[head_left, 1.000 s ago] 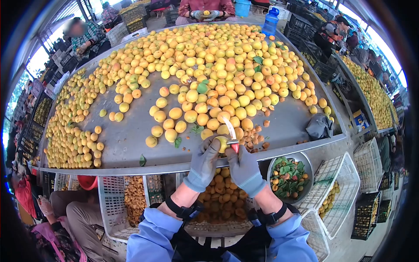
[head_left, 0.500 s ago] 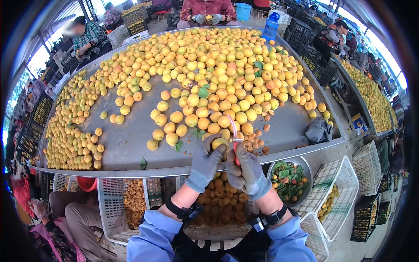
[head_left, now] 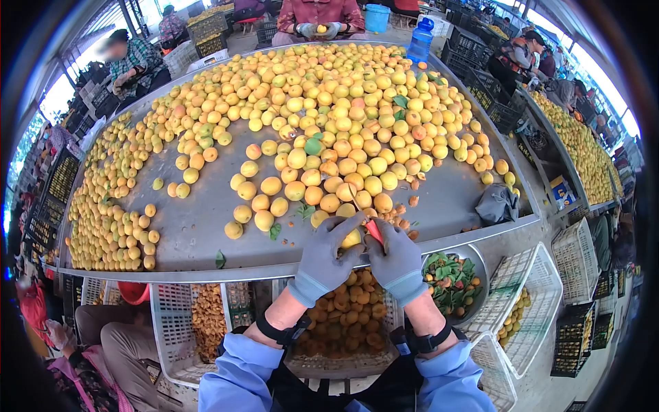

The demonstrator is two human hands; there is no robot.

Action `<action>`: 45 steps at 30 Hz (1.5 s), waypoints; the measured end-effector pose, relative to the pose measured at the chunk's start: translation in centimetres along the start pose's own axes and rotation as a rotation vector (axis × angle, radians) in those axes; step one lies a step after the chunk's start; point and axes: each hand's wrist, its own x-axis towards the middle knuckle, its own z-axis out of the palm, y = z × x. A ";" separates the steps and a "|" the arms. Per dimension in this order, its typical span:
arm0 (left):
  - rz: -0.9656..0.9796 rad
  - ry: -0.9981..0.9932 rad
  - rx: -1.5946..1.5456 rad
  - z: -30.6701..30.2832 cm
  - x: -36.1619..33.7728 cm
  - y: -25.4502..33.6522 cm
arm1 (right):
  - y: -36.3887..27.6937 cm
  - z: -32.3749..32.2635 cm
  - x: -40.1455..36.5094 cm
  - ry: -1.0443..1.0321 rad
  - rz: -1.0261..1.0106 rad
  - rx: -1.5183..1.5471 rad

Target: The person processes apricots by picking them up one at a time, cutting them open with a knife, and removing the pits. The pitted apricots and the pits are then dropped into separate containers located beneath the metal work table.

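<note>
My left hand [head_left: 326, 257], in a grey glove, is closed around a yellow apricot [head_left: 351, 238] at the table's near edge. In my right hand [head_left: 395, 259], gloved as well, is a red-handled knife [head_left: 374, 231], its thin blade pointing up and left over the apricot. The two hands are close together. A large heap of apricots [head_left: 329, 103] covers much of the metal table [head_left: 199, 220]. Small orange apricot pieces [head_left: 401, 224] lie just beyond my right hand. Below my hands, a crate holds many apricots [head_left: 347, 319].
A grey cloth or bag [head_left: 498, 204] lies at the table's right. Below the edge are a metal bowl of leaves [head_left: 480, 281], white crates [head_left: 542, 309] and a crate of orange pieces [head_left: 208, 323]. Across the table, a person [head_left: 321, 17] holds fruit near a blue bottle [head_left: 420, 41].
The knife has tilted left and its blade now lies closer to the apricot in my left hand. My right hand has moved slightly up. The whole view has shifted a little.
</note>
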 end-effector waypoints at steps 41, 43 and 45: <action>-0.418 0.064 -1.516 0.5 -0.5 -3.6 | -0.4 -0.6 -0.5 -0.075 0.096 0.419; -0.419 0.071 -1.541 0.0 -0.2 -3.0 | -1.2 -1.0 -0.8 -0.075 0.086 0.592; -0.418 0.059 -1.490 -0.2 0.0 -2.5 | -1.9 -1.2 -1.5 -0.175 0.088 0.618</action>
